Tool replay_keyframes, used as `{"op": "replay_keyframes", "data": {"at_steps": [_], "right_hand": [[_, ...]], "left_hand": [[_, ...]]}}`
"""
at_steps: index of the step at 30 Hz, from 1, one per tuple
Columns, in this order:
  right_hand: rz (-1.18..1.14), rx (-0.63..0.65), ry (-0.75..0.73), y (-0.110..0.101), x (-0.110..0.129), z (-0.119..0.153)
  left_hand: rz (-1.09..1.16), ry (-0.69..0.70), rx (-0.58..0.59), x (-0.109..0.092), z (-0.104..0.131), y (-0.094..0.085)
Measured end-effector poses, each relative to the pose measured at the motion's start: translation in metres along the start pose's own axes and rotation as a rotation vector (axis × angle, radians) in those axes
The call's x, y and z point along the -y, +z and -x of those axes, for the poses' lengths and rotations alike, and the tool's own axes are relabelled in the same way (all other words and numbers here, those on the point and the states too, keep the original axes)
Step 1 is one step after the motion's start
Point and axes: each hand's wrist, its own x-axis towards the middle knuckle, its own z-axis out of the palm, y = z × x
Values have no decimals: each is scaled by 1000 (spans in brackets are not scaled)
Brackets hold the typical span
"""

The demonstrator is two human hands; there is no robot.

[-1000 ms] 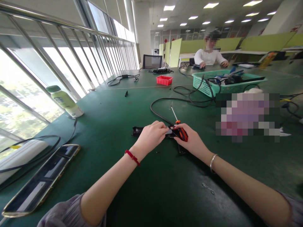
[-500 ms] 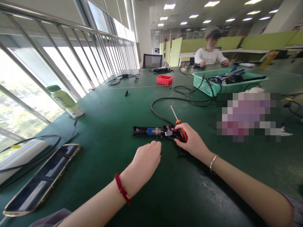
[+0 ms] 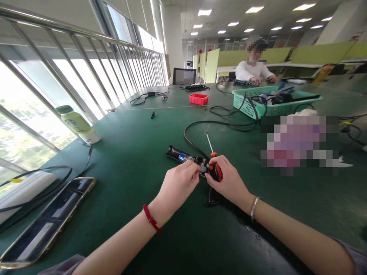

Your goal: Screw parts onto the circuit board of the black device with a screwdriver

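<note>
One phone (image 3: pixel 48 221) lies at our far left on the green desk (image 3: pixel 126 214), beside one white block (image 3: pixel 31 193) with black cables (image 3: pixel 64 181) across it. One green bottle (image 3: pixel 77 124) stands tilted in view beyond them, near the railing. Next, one small black piece (image 3: pixel 153 115) sits alone on the desk.

One long black device (image 3: pixel 174 152) lies at a slant before us, its opened middle under our fingers. Our left hand (image 3: pixel 177 183), with one red bracelet (image 3: pixel 151 219), has its grip together at that open middle, pinched on the device. Farther back is one red tray (image 3: pixel 198 99).

Our right hand (image 3: pixel 229 181), with one silver bangle (image 3: pixel 254 208), keeps its grip clamped on one screwdriver (image 3: pixel 218 172), whose shaft points away from us; that hand is also against the device's right end. One black cord (image 3: pixel 187 131) runs from near the device toward one green basket (image 3: pixel 249 107) of mixed items. Behind the basket, one person (image 3: pixel 254 70) in white sits with two hands at the desk. One blurred patch at the right hides what lies there.
</note>
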Motion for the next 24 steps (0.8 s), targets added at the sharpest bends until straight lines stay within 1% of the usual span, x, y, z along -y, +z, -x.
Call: {"op": "replay_keyframes", "data": {"at_steps": [4,8,12,19,24], "right_hand": [[-72,6,-22,-4,-2,-2],[-113,10,-16,-5,-6,-4],[-138,14,-11,-3,-7,-4],[-159,9,-7,-3,-7,-4],[-169,8,-11,-2,-8,-4]], "left_hand": [[121,111,-145,5,1,13],[218,123,-210,8,0,25],[197,113,-221,7,-3,32],[169,119,-194,8,-4,34],[99,189,-207,9,-5,35]]}}
